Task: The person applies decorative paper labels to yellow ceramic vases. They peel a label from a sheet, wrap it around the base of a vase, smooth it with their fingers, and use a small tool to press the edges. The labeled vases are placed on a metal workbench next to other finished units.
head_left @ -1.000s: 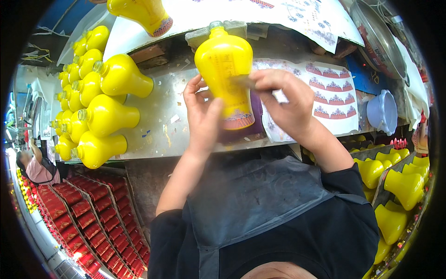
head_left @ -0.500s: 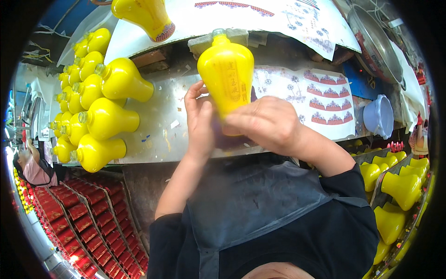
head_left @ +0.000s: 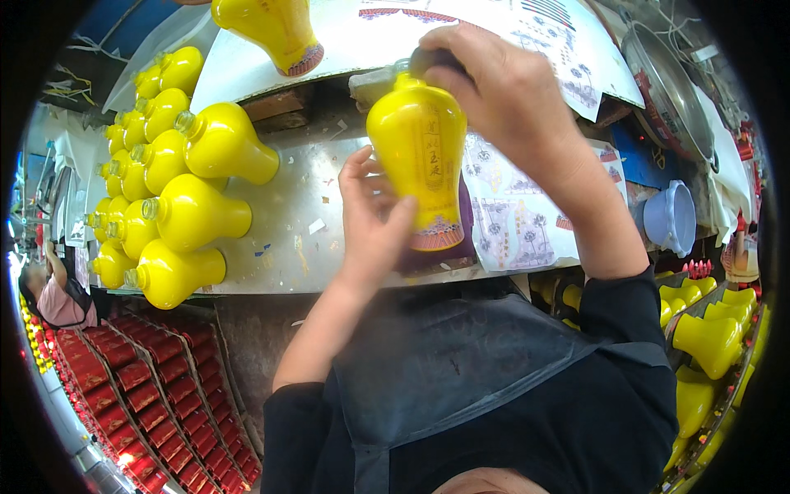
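Note:
A glossy yellow bottle (head_left: 415, 156) with a clear glass neck lies in front of me, its neck end by a grey block (head_left: 370, 86). Dark lettering runs down its side, and a patterned band circles its foot. My left hand (head_left: 374, 218) is curved round the lower left flank, thumb against the bottle. Beyond the neck, my right hand (head_left: 510, 90) is closed on a dark rounded piece (head_left: 436, 64), partly covered by the fingers; its kind cannot be made out. Under the bottle's foot shows a dark purple cloth (head_left: 466, 226).
Several yellow bottles (head_left: 202, 214) lie stacked at left. Printed decal sheets (head_left: 514, 235) are at right, with a pale blue bucket (head_left: 668, 218) beyond. Another yellow bottle (head_left: 276, 29) stands at the back. Racks of red items (head_left: 156, 395) and yellow bottles (head_left: 712, 337) flank me.
My right hand has moved from the bottle's foot up past its neck and now grips the dark piece. The patterned foot band has come into sight. My left hand stays at the bottle.

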A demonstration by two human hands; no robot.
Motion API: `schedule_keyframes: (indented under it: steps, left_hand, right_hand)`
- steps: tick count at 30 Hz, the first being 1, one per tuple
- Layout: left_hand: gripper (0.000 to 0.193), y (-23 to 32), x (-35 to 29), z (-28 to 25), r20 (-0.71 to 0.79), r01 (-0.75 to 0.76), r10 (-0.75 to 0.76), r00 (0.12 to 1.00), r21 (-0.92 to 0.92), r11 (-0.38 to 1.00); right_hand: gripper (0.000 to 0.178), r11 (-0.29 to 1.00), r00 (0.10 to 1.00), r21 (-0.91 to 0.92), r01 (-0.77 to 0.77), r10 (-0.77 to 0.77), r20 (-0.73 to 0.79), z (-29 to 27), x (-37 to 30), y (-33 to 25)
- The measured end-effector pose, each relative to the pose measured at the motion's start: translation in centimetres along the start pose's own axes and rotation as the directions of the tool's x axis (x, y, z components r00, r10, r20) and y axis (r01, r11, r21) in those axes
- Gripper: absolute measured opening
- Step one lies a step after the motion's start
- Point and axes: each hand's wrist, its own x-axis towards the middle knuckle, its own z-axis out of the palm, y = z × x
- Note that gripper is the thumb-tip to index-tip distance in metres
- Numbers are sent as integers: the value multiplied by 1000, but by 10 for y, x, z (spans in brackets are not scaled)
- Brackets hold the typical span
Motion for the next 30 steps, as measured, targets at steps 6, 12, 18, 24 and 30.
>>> schedule_keyframes:
  steps: [6, 12, 18, 24, 30]
  left_hand:
    - [80, -7, 3, -4, 10, -75, 74, 997, 114, 991]
    - [82, -11, 2, -7, -3, -90, 91, 996, 153, 984]
    - [85, -7, 13, -7, -21, -283, 305, 952, 317, 905]
    - [79, 18, 54, -3, 34, -389, 452, 892, 568, 725]
    - [31, 33, 84, 15, -123, -116, 136, 983, 160, 980]
  right_hand:
    - [20, 939, 977, 344, 8, -80, 195, 3, 13, 13]
    - [17, 945, 971, 322, 54, -124, 202, 2, 31, 16]
    - [19, 959, 984, 277, 67, -109, 140, 3, 32, 20]
    - [21, 962, 990, 254, -100, 72, 119, 13, 10, 24]
    - [25, 937, 986, 309, -162, 139, 94, 23, -5, 28]
